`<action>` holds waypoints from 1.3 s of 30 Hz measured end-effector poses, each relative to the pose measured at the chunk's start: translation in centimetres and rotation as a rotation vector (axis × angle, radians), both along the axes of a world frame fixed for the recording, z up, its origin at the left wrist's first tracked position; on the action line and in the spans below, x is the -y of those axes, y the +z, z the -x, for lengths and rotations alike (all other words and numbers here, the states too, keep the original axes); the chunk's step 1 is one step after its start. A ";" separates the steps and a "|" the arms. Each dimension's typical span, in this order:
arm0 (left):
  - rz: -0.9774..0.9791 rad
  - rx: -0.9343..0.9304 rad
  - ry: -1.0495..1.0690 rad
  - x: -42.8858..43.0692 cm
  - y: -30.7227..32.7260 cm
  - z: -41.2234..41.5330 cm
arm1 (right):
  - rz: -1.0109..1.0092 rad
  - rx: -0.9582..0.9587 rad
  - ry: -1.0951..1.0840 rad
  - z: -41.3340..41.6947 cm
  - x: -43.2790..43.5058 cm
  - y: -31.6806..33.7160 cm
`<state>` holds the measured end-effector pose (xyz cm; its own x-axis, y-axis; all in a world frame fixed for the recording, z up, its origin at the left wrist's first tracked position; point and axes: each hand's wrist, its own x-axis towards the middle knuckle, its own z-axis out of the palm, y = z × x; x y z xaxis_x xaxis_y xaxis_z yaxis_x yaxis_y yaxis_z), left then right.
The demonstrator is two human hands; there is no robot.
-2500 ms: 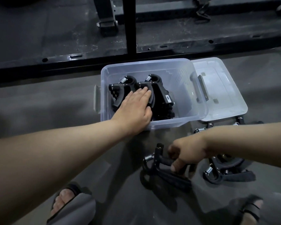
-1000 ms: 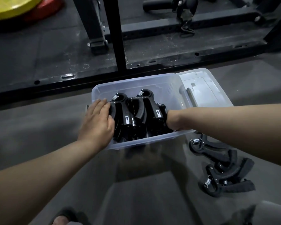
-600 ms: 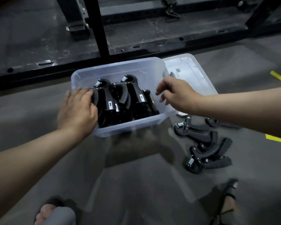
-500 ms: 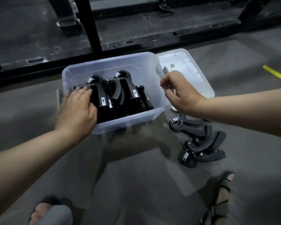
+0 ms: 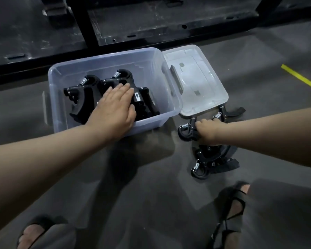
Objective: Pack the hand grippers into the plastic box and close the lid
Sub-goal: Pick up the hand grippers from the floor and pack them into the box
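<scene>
Nearest, by the sandalled foot (image 5: 232, 203), a heap of grippers (image 5: 214, 162) lies on the floor with handles and springs interlocked. Just beyond it the right hand (image 5: 207, 132) has its fingers (image 5: 199, 122) curled round one loose gripper (image 5: 185, 131), close against the heap. Lifting it could well drag a neighbour along by a hooked spring, which would then drop.

A stray gripper (image 5: 235, 111) pokes out from under the near edge of the lid (image 5: 205, 83), which lies flat on the floor just right of the plastic box (image 5: 104, 58). Pulling that one free may shove or tilt the lid.

Further on, the left hand (image 5: 115, 106) reaches into the box, fingers (image 5: 124, 87) straight and flat, pressing on the packed grippers (image 5: 83, 97) crowded into its left and middle part. The free room is only a narrow strip along the right wall — a gripper wedged in crooked there would likely ride above the rim and keep the lid from seating. Should the flat hand lift, the packed row may well topple into that gap.
</scene>
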<state>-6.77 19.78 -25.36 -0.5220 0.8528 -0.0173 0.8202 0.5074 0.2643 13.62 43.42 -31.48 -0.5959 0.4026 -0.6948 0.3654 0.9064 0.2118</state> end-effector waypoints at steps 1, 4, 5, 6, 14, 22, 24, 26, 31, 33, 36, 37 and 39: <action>-0.002 0.007 0.015 0.1 0.0 0.0 | -0.010 -0.007 0.006 -0.1 0.0 -0.3; -0.015 0.004 0.022 0.0 -0.1 0.1 | -0.064 -0.085 0.017 -0.4 0.5 -0.9; -0.017 0.001 0.020 0.0 -0.1 0.2 | -0.090 -0.111 0.043 -0.4 0.7 -0.9; -0.018 0.000 0.020 0.0 -0.1 0.3 | -0.106 -0.138 0.066 -0.3 0.8 -0.9; -0.033 0.016 0.031 -0.1 -0.1 0.1 | 0.122 -0.148 0.100 0.1 0.9 0.5; -0.040 0.022 0.063 0.1 0.0 0.0 | 0.450 0.093 0.190 3.6 1.3 10.1; -0.039 0.024 0.065 0.1 0.0 0.0 | 0.772 0.194 -0.036 5.1 1.1 14.0; -0.031 0.028 0.067 0.0 -0.1 0.0 | 1.132 0.150 -0.342 6.3 1.6 17.0; -0.034 0.027 0.076 0.0 -0.1 0.0 | 1.030 -0.387 -0.533 10.4 2.9 18.3; -0.030 0.035 0.071 0.0 -0.1 0.0 | 0.841 -0.520 -0.525 12.3 3.4 17.6; -0.030 0.035 0.074 0.0 -0.2 0.0 | 0.582 -0.572 -0.445 14.9 3.7 15.8; -0.031 0.033 0.075 0.0 -0.2 0.0 | 0.510 -0.542 -0.387 15.4 3.9 15.2; -0.036 0.032 0.077 0.0 -0.3 0.0 | 0.347 -0.451 -0.240 16.1 4.6 14.3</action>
<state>-6.77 19.74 -25.70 -0.5855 0.8107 -0.0052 0.7701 0.5582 0.3089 -2.51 38.79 -17.22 -0.7820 0.3578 -0.5104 0.5530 0.7760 -0.3032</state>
